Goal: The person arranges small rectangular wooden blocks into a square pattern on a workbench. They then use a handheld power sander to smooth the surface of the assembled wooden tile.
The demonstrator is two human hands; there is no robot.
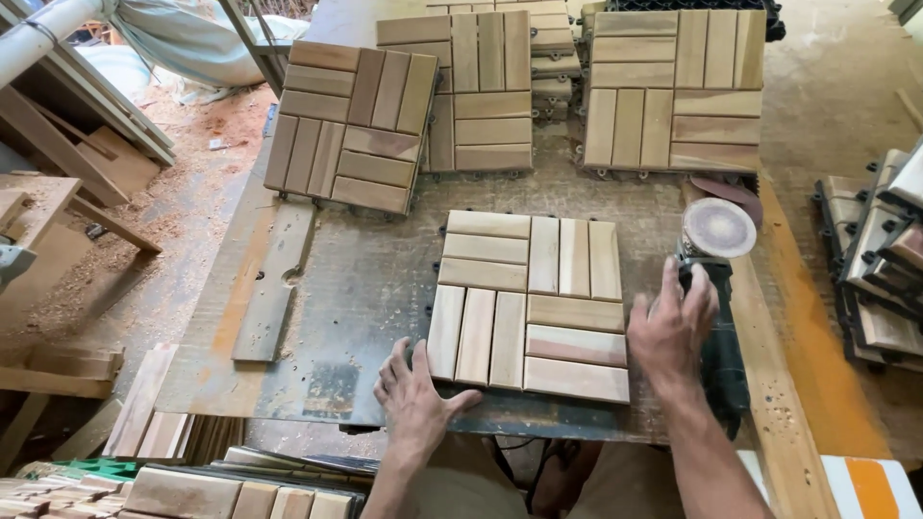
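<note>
Here the left hand (pixel 415 399) lies open, steadying the wooden deck tile (pixel 530 303); the right hand (pixel 670 327) clasps the disc sander (pixel 716 317), apparently poised for sanding.

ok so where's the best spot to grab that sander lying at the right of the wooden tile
Probably the dark body of the sander, from above, where the right hand already rests: it is long and narrow, lying along the bench edge, and the disc at its far end faces up.
</note>
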